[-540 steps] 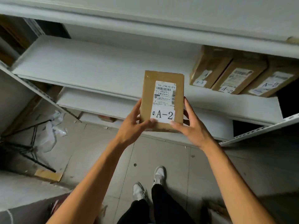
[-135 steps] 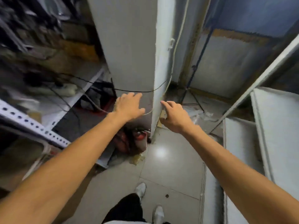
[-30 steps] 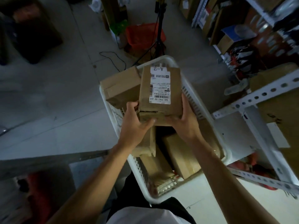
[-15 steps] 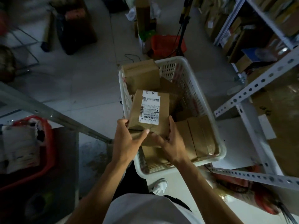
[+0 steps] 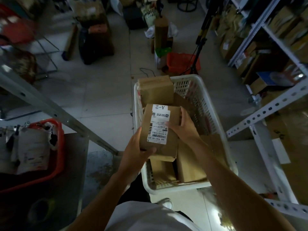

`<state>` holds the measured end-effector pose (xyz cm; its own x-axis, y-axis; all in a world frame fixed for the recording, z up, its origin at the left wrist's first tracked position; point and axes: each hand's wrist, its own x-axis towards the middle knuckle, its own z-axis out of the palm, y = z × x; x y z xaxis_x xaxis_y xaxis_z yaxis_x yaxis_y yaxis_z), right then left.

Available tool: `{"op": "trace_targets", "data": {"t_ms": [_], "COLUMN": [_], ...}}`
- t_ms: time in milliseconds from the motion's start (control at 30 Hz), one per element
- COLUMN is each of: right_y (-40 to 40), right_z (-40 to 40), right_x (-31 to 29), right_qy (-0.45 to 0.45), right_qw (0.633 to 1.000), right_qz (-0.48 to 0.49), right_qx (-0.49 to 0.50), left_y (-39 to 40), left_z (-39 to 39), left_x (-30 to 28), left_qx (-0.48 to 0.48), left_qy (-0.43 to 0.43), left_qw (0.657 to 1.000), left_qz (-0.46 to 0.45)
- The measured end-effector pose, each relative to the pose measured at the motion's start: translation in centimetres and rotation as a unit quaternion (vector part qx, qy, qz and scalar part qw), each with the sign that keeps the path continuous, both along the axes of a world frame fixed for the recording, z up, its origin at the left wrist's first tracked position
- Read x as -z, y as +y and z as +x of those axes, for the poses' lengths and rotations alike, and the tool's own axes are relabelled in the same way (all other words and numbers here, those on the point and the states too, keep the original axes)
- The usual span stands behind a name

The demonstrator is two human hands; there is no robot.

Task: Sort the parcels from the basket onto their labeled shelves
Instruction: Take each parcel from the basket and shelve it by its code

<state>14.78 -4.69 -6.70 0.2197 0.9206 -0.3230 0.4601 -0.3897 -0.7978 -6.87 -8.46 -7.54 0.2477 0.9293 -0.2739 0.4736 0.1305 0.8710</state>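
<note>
Both your hands hold one brown cardboard parcel (image 5: 158,130) labelled A-2 just above the white plastic basket (image 5: 208,104): left hand (image 5: 135,152) curled under its near corner, right hand (image 5: 183,126) clasping the far side, label upward so you can read its shelf.

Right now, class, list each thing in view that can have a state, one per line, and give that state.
A-2 parcel: lifted above the basket, label up, upside down to the viewer.
Left hand: grips the parcel's near left corner.
Right hand: holds the parcel's right side.
White basket: on the floor, still holding several parcels.
Top parcel in basket: resting against the far rim.
Red crate: filled with packets.
</note>
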Motion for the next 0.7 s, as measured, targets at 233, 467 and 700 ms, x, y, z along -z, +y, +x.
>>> {"op": "trace_targets", "data": {"t_ms": [233,467,700], "right_y": [1.1,-2.6,-4.4], "right_z": [0.6,-0.2,1.9], "right_x": [0.9,1.6,0.5], "right_qy": [0.017,-0.001,-0.012], "right_qw": [0.999,0.986,0.993], "right_qz": [0.015,0.035,-0.030], "right_qx": [0.039,0.162,0.116], "left_y": [-0.6,-2.1,2.4], "left_z": [-0.4,2.6,0.5], "left_x": [-1.3,-1.4,-1.8], "left_qx": [-0.115,-0.078,0.010], "left_qy": [0.176,-0.012,0.046], "left_qw": [0.978,0.996,0.995], "left_qz": [0.005,-0.033,-0.087]}}
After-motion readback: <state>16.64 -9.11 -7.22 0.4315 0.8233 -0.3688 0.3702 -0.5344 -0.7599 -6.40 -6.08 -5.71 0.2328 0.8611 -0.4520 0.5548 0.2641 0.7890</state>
